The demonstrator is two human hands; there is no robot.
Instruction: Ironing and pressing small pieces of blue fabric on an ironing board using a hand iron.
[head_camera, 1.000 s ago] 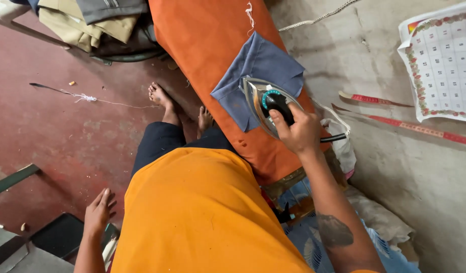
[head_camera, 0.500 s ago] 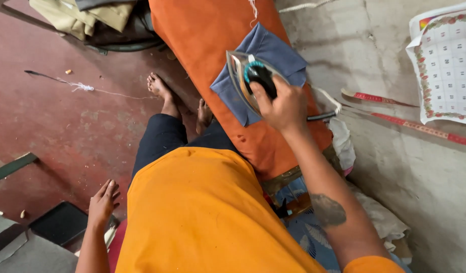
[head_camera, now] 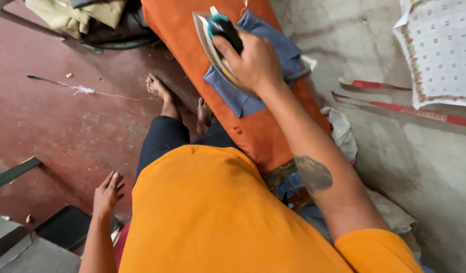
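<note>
Red concrete floor [head_camera: 56,131] surrounds an orange padded ironing board [head_camera: 265,131]. On the board lies a blue cloth [head_camera: 253,96]; the right hand [head_camera: 253,63], fingers curled round the handle, tilts an electric iron [head_camera: 212,40] over it. Left of the board, the left hand [head_camera: 107,194] braces low, fingers spread.

Iron [head_camera: 212,43] on cloth [head_camera: 253,96], cloth on padded board [head_camera: 258,131].

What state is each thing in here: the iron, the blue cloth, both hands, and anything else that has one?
Iron: tilted up on its edge over the cloth, soleplate facing left.
Right hand: closed around the iron's handle.
Blue cloth: lying folded on the orange board.
Orange board: covered, partly bare.
Left hand: open, holding nothing, down beside the hip.
Folded clothes: piled at the top left.
Calendar sheet: lying flat, edges curled.
</note>
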